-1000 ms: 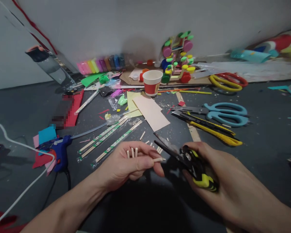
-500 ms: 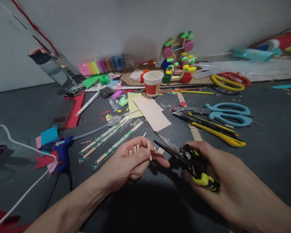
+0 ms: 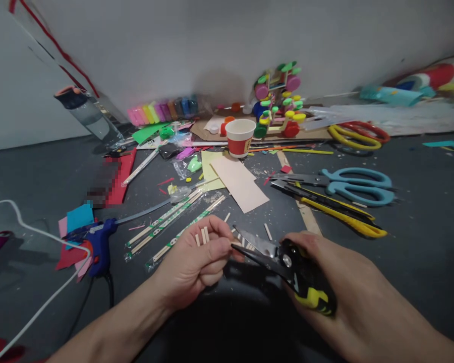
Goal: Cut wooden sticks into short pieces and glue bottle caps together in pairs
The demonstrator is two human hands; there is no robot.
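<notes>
My left hand (image 3: pixel 199 257) is closed around several short wooden stick pieces (image 3: pixel 203 236), whose pale ends stand up above the thumb. In my right hand (image 3: pixel 325 282) are black-and-yellow shears (image 3: pixel 287 262), gripped by the handles. Their blades are parted, with the tips right at my left thumb and fingertips. Whether a stick lies between the blades, I cannot tell. Behind the blades, more cut pieces are partly hidden, and one loose piece (image 3: pixel 268 232) lies on the dark table. Wrapped chopsticks (image 3: pixel 185 229) lie just beyond my left hand.
A paper cup (image 3: pixel 240 138) stands behind pale paper sheets (image 3: pixel 242 186). Blue-handled scissors (image 3: pixel 359 186) and a yellow-handled tool (image 3: pixel 336 214) lie at right. A blue glue gun (image 3: pixel 100 247) with a white cable nearby is at left. Colourful wheeled models (image 3: pixel 280 106) stand at the back.
The shears have moved left to my left fingertips. The stick that stood up between my thumb and finger no longer shows there. A loose piece now shows on the table behind the shears.
</notes>
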